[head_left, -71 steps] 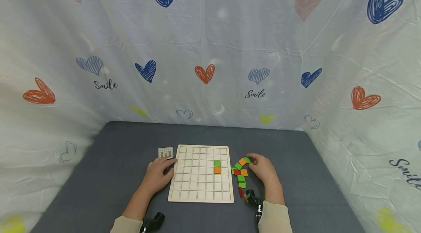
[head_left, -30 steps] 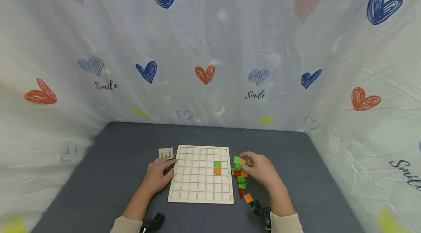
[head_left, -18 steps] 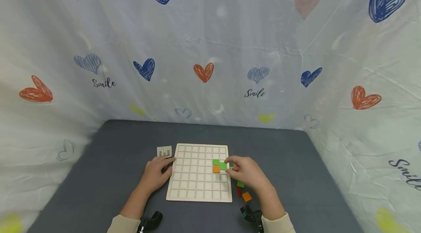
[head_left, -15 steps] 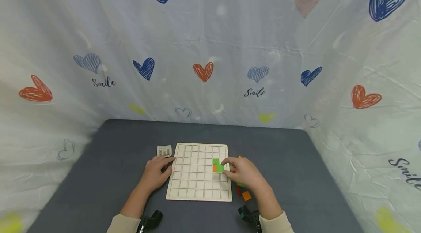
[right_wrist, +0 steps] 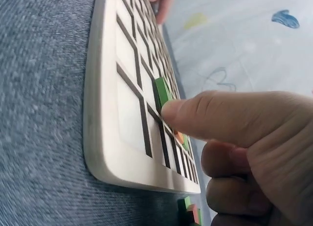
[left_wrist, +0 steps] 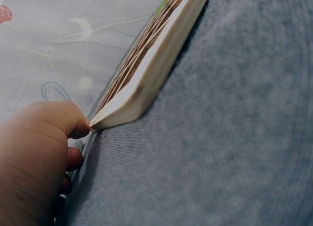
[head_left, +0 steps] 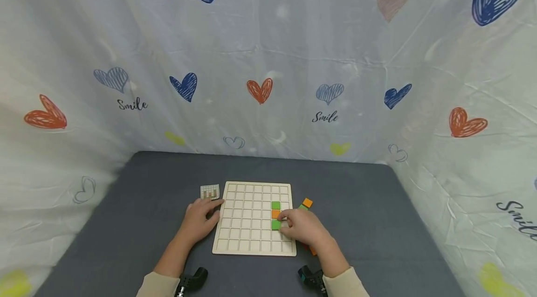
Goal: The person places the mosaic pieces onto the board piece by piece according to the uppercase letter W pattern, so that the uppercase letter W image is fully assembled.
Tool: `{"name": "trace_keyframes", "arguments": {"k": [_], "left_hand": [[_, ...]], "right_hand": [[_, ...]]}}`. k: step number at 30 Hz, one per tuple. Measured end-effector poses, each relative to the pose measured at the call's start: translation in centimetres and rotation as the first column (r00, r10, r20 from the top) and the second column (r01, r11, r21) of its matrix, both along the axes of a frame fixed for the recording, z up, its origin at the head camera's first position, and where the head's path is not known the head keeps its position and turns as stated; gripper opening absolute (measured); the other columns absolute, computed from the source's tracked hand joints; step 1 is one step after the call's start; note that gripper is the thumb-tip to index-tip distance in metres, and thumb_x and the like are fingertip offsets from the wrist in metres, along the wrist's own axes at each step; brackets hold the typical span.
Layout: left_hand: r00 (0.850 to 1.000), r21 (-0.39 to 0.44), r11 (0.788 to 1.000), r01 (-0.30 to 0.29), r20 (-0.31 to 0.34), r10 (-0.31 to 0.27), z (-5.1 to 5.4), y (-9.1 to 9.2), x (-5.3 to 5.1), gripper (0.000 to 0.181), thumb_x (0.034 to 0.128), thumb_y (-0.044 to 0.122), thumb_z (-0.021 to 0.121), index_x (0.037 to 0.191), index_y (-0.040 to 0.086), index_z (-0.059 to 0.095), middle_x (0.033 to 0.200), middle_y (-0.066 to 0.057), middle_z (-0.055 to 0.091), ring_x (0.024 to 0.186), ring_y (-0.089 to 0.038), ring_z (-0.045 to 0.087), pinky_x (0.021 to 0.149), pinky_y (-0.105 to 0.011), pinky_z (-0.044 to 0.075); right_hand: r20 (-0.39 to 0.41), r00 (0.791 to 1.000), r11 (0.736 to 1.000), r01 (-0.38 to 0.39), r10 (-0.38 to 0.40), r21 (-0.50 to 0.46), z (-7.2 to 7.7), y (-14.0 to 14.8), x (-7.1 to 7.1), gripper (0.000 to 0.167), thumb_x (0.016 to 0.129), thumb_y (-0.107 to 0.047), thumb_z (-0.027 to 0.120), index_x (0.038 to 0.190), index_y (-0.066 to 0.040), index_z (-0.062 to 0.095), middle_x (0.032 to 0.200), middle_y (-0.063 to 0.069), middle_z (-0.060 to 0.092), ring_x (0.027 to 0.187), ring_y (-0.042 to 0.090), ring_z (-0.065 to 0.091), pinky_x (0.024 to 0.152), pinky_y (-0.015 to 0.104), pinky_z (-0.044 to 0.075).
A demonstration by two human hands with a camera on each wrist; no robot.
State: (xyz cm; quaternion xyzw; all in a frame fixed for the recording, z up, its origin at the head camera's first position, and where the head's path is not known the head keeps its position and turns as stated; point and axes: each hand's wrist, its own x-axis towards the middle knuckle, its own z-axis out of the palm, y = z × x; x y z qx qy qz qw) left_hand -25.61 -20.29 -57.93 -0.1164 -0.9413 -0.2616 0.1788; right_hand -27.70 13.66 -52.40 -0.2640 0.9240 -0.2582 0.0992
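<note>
A pale wooden grid board [head_left: 247, 236] lies on the grey table. In one column near its right side sit a green square tile [head_left: 275, 205], an orange tile [head_left: 275, 214] below it, and another green tile [head_left: 275, 225] nearer the front. My right hand [head_left: 306, 227] pinches that front green tile; the right wrist view has the thumb against the tile's edge [right_wrist: 163, 92], with the index fingertip hidden there. With relaxed fingers, my left hand [head_left: 200, 220] rests at the board's left edge, a fingertip touching it. Beside that hand lies a small pattern card [head_left: 209, 192].
Loose tiles lie right of the board, including an orange tile [head_left: 307, 203] and a green tile [head_left: 303, 207]; my right hand covers most others. A hanging sheet [head_left: 268, 54] with printed hearts encloses the table's back and sides.
My right hand picked a green tile from the loose ones, carried it left over the board, and brought it down below the orange tile. The left hand stayed at the board's edge.
</note>
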Motion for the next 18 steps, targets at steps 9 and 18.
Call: {"name": "trace_keyframes", "arguments": {"k": [9,18], "left_hand": [[1.000,-0.006,1.000,-0.010,-0.029,0.010,-0.15,0.03,-0.24,0.033,0.0934,0.011,0.070,0.125,0.016,0.076,0.073,0.012,0.040,0.070,-0.011,0.034,0.070,-0.038,0.027],[0.999,0.013,1.000,-0.007,-0.038,0.007,-0.25,0.09,-0.12,0.033,0.0928,0.011,0.070,0.125,0.015,0.076,0.072,0.013,0.040,0.071,-0.011,0.035,0.071,-0.039,0.027]], "right_hand": [[-0.081,0.997,1.000,0.019,-0.017,0.016,-0.54,-0.42,0.00,0.019,0.088,-0.019,0.074,0.107,-0.017,0.079,0.054,-0.010,0.043,0.046,0.006,0.034,0.048,0.026,0.028],[-0.063,0.996,0.998,0.057,-0.059,-0.028,-0.31,-0.04,-0.06,0.018,0.092,-0.028,0.076,0.107,-0.019,0.079,0.052,-0.010,0.039,0.044,0.006,0.032,0.047,0.026,0.028]]}}
